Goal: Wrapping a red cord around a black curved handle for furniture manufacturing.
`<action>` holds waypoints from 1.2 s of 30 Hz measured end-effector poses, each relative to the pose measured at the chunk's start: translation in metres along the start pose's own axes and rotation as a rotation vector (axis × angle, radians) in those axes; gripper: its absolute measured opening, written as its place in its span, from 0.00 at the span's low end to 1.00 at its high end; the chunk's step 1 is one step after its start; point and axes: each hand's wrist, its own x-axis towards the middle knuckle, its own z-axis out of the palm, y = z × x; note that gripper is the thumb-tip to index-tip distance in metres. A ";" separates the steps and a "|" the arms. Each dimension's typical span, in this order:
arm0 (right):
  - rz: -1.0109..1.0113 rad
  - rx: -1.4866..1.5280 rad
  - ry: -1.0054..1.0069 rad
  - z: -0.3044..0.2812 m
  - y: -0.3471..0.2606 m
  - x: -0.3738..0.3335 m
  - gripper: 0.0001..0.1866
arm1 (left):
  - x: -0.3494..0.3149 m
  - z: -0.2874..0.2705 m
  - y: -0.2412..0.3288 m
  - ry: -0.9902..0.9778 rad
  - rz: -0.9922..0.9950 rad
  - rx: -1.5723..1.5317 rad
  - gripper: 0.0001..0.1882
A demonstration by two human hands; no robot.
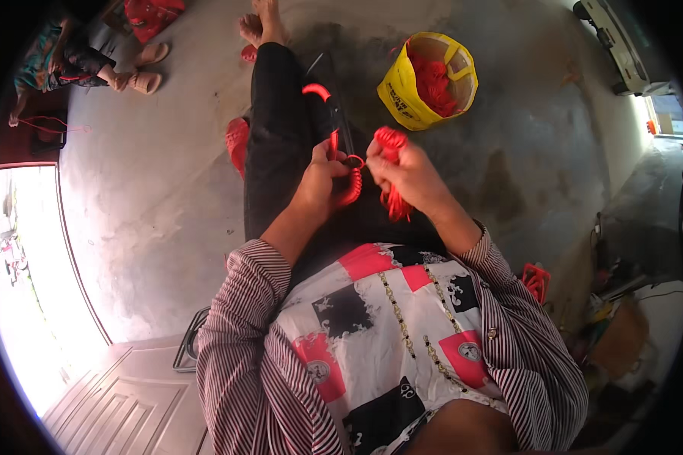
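Observation:
My left hand (320, 180) is closed on a curved band of red knotted cord (356, 186), held above my lap. A small red loop (354, 161) stands out from the band toward my right hand. My right hand (417, 178) is wrapped round a bundle of red cord (391, 139), its strands hanging below the fist. Beyond my left fingers, a dark, narrow piece (334, 110) lies along my leg, with another red curved part (316, 91) at its far end. I cannot make out how these parts join.
A yellow bag (404, 97) holding red cord stands on the floor ahead. At the far left sits another person (76, 64) with a thin red cord. A red bundle (237, 144) lies beside my leg, a red plastic item (536, 282) to my right. A panelled door (140, 402) is lower left.

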 end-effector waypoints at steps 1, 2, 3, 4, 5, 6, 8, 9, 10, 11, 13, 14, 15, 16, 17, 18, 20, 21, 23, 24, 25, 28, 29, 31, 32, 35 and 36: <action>0.006 0.006 -0.001 0.000 -0.007 -0.002 0.06 | -0.002 0.001 0.000 0.006 -0.007 -0.061 0.31; -0.024 0.012 -0.011 -0.003 -0.017 -0.004 0.06 | -0.001 0.001 0.000 0.009 -0.008 -0.057 0.31; -0.053 0.015 -0.020 -0.004 -0.023 -0.005 0.06 | 0.000 0.001 0.000 0.006 -0.009 -0.087 0.31; -0.055 0.016 -0.019 -0.001 -0.026 -0.008 0.06 | 0.002 0.001 -0.001 0.000 -0.006 -0.118 0.32; -0.055 0.042 -0.102 0.005 -0.026 -0.014 0.07 | 0.006 -0.002 -0.005 -0.001 -0.005 -0.118 0.32; -0.054 0.067 -0.186 0.010 -0.026 -0.019 0.07 | 0.010 -0.007 -0.010 -0.029 -0.009 -0.087 0.34; -0.061 0.106 -0.196 0.010 -0.026 -0.022 0.07 | 0.010 -0.008 -0.011 -0.059 -0.018 -0.057 0.37; -0.041 0.163 -0.176 0.002 -0.030 -0.022 0.08 | 0.010 -0.007 -0.012 -0.010 0.055 0.033 0.35; -0.022 0.221 -0.153 -0.006 -0.037 -0.024 0.08 | 0.008 -0.003 -0.012 0.037 0.126 0.125 0.34; 0.001 0.173 -0.154 -0.014 -0.048 -0.024 0.09 | 0.004 0.000 -0.009 0.042 0.125 0.120 0.34; -0.062 -0.005 -0.033 -0.027 -0.084 -0.033 0.08 | -0.011 0.007 -0.005 0.294 0.993 1.003 0.31; -0.150 -0.025 -0.014 -0.039 -0.095 -0.037 0.09 | -0.020 0.015 0.002 0.288 0.993 1.001 0.31; -0.253 -0.069 -0.010 -0.047 -0.106 -0.040 0.12 | -0.033 0.023 0.011 0.145 0.972 1.025 0.30; -0.352 -0.116 0.120 -0.053 -0.118 -0.042 0.14 | -0.042 0.030 0.017 0.008 0.948 1.044 0.28; -0.453 -0.161 0.243 -0.061 -0.125 -0.042 0.16 | -0.046 0.034 0.018 0.038 0.941 1.017 0.19; -0.543 0.098 0.113 -0.094 -0.136 -0.053 0.18 | -0.047 0.039 0.020 0.014 0.959 0.998 0.19; -0.726 0.530 -0.098 -0.106 -0.140 -0.044 0.18 | -0.043 0.030 0.019 0.097 0.917 0.941 0.10; -0.749 0.466 -0.061 -0.104 -0.133 -0.037 0.18 | -0.038 0.025 0.017 0.123 0.904 0.757 0.05; -0.728 0.223 0.082 -0.085 -0.105 -0.024 0.15 | -0.022 0.013 0.014 0.153 0.666 0.327 0.03; -0.724 0.097 0.124 -0.057 -0.090 -0.017 0.14 | -0.019 0.007 0.017 0.143 0.512 0.070 0.03; -0.560 -0.186 0.136 -0.048 -0.072 -0.017 0.16 | -0.018 -0.002 0.021 0.172 0.405 0.056 0.03; -0.476 -0.960 -0.104 -0.018 -0.031 0.000 0.14 | -0.026 -0.012 0.032 0.216 0.238 0.153 0.07; -0.468 -1.052 -0.110 -0.010 -0.017 0.005 0.16 | -0.028 -0.011 0.034 0.178 0.117 0.240 0.08; -0.437 -1.039 -0.134 0.003 0.004 0.017 0.17 | -0.029 -0.011 0.033 0.108 -0.045 0.370 0.12; -0.412 -1.034 -0.161 0.009 0.011 0.025 0.18 | -0.020 -0.020 0.023 0.113 -0.042 0.369 0.12; -0.327 -0.679 -0.089 0.016 0.017 0.031 0.20 | -0.010 -0.027 0.012 0.279 0.420 0.854 0.11; -0.301 -0.476 -0.033 0.017 0.017 0.029 0.21 | -0.014 -0.027 0.016 0.276 0.422 0.854 0.11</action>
